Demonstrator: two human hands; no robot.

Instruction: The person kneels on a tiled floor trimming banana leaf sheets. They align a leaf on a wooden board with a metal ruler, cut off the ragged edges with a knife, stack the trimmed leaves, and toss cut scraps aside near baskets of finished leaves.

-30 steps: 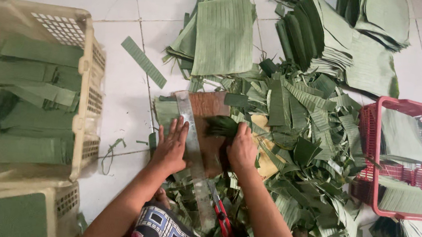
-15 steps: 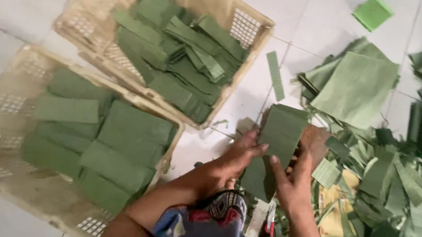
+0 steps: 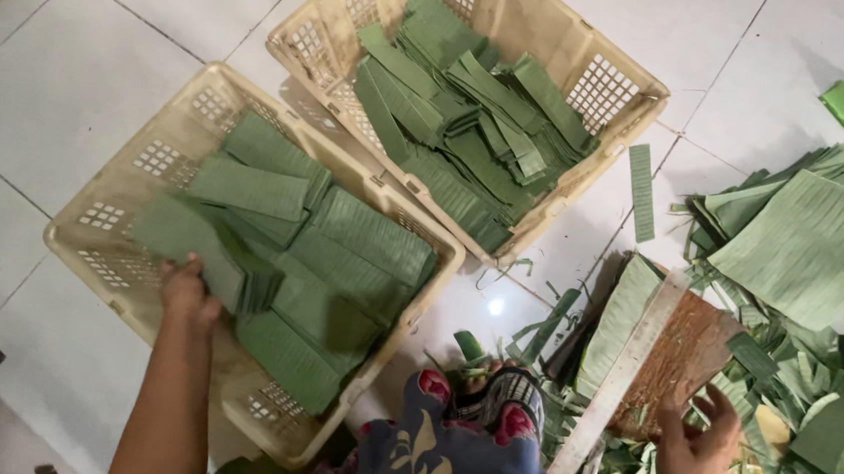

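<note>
Two baskets (image 3: 366,177) (leaf-filled), two hands (image 3: 189,289)

Our left arm stretches straight forward, its bare forearm in full view, and our left hand (image 3: 189,292) curls its fingers closed, knuckles up. Our right hand (image 3: 698,451) hangs lower, palm down, with fingers spread loosely and slightly bent.

1. You have no packages, labels, signs or screens in view.
2. No container before you carries a sticker or tag that can be made out.
</note>
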